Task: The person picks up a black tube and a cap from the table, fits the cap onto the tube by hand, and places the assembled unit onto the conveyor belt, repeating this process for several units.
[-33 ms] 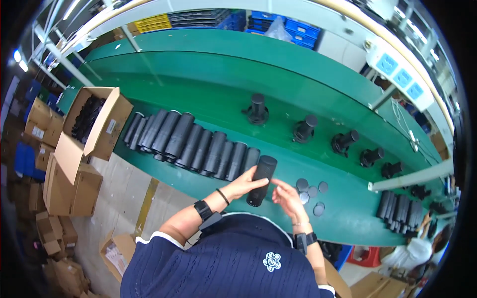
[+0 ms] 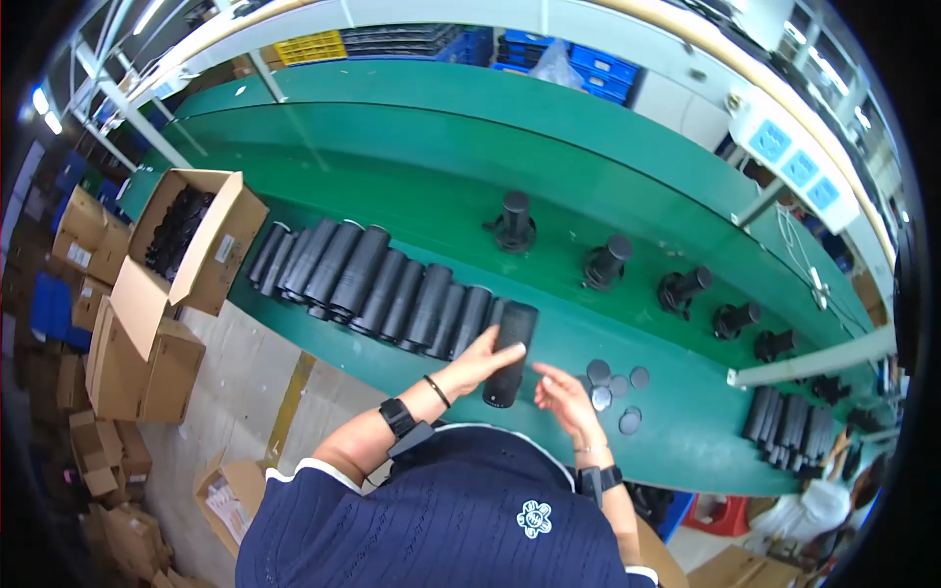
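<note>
My left hand (image 2: 480, 363) is wrapped round the side of a black cylinder (image 2: 512, 355) with a finely textured surface. The cylinder leans slightly, its top end away from me, above the green bench. Just right of it is my right hand (image 2: 566, 400), index finger stretched out and the other fingers partly bent. Nothing shows in that hand, and a small gap parts it from the cylinder. Several flat dark discs (image 2: 618, 385) lie on the bench beside my right hand. Left of the held cylinder, a row of similar black cylinders (image 2: 392, 294) lies side by side.
Several black stands with upright posts (image 2: 515, 223) line the far part of the green bench (image 2: 431, 191). More black cylinders (image 2: 784, 421) lie at the right end. An open cardboard box (image 2: 221, 245) of black parts stands at the left. A white post (image 2: 814, 353) crosses at right.
The held cylinder has shifted slightly left with my left hand. My right hand has moved a little down and toward me. The whole view has turned slightly.
</note>
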Demonstrator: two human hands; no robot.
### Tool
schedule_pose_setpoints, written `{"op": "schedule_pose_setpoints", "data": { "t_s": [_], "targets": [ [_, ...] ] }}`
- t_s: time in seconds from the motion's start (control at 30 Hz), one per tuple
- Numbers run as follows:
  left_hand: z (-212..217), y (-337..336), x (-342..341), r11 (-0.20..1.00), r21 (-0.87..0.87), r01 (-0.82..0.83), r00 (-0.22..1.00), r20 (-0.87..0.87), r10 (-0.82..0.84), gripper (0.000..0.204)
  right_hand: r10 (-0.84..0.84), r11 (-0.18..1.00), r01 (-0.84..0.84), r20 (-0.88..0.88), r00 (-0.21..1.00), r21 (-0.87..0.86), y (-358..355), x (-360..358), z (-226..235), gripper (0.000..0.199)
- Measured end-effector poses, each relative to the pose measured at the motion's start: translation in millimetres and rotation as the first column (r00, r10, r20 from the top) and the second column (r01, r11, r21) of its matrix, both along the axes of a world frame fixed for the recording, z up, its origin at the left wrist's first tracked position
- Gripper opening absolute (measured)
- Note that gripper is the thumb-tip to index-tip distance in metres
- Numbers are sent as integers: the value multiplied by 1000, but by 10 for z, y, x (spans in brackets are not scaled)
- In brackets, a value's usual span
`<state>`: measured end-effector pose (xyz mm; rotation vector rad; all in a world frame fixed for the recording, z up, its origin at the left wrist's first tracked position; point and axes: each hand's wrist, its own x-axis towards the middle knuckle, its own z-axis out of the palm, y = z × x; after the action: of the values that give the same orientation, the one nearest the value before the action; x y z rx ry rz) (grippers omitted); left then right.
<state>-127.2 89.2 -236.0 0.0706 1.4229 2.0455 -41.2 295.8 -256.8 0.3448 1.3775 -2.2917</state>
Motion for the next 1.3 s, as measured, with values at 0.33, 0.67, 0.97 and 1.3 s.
{"op": "schedule_pose_setpoints", "data": {
  "t_s": [0.33,0.67,0.97,1.3],
  "targets": [
    [451,-651,-1241,960,39,-277,949,-144,279,78,-64,990,54,67,996,132,-345,181,-293,30],
    [502,-676,-1519,966,235,112,974,-218,-60,95,-228,960,223,10,974,169,-368,4,-302,29],
    [-244,-251,-2344,834,-213,-508,858,-41,512,92,-261,931,213,132,956,297,-163,84,-462,28],
    [-724,-86,-3009,-77,-870,-487,853,-455,-256,85,-420,833,314,152,895,456,271,481,-531,26]
  ]
}}
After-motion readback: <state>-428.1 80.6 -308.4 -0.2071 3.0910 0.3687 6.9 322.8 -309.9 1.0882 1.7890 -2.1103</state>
